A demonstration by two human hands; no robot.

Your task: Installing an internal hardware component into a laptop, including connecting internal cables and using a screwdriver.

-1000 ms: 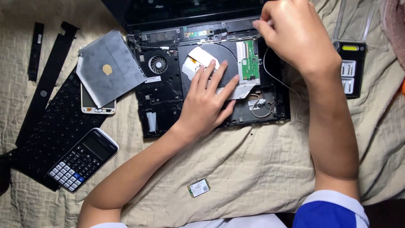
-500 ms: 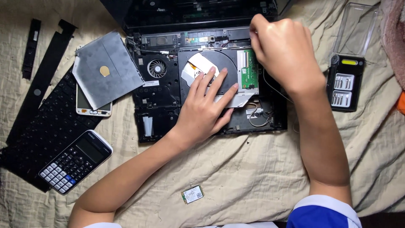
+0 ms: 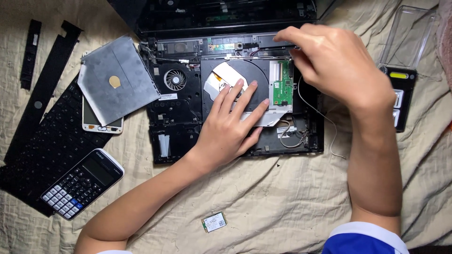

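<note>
The left hand (image 3: 226, 136) lay flat, fingers spread, on the optical disc drive (image 3: 245, 89) seated in the opened laptop base (image 3: 179, 122), pressing its dark top and clamping nothing. Just beyond its fingertips sat the drive's green circuit board (image 3: 282, 88). The right hand (image 3: 334, 66) hovered over the drive's far corner, fingers curled and pinched together near the laptop's hinge edge; whether they gripped anything could not be told. A thin white wire (image 3: 325, 122) trailed from under that hand down onto the beige bedsheet (image 3: 292, 202). To the outer side of the left hand, the cooling fan (image 3: 174, 79) showed in the base, then a grey metal drive cover (image 3: 117, 80) resting on a white phone (image 3: 101, 123). Nearer the left forearm lay a black calculator (image 3: 82, 183) on a detached keyboard (image 3: 42, 141), and a small wireless card (image 3: 214, 222)
</note>
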